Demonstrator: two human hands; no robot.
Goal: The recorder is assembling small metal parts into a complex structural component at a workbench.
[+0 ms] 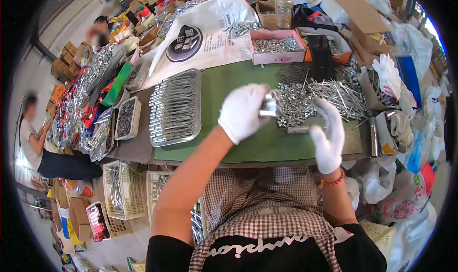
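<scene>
- Left hand [242, 110], white-gloved, is raised above the green mat [224, 143]; its fingers are curled closed around a small shiny metal piece [270, 106], which sits at the fingertips, just beside the screw heap.
- Right hand [329, 136], also white-gloved, is held upright near the mat's right edge; fingers spread and loosely open, nothing in them.
- Heap of loose silver screws [324, 95] lies on the mat between and beyond the two hands; the right hand's fingertips are near its lower edge.
- A single short metal rod [298, 129] lies on the mat, between the hands.
- Metal tray [175, 108] of long bolts laid in rows sits at the mat's left edge, well apart from both hands.
- Pink box [277, 47] filled with small silver parts stands at the far side of the counter.
- Black box [321, 57] stands upright just right of the pink box.
</scene>
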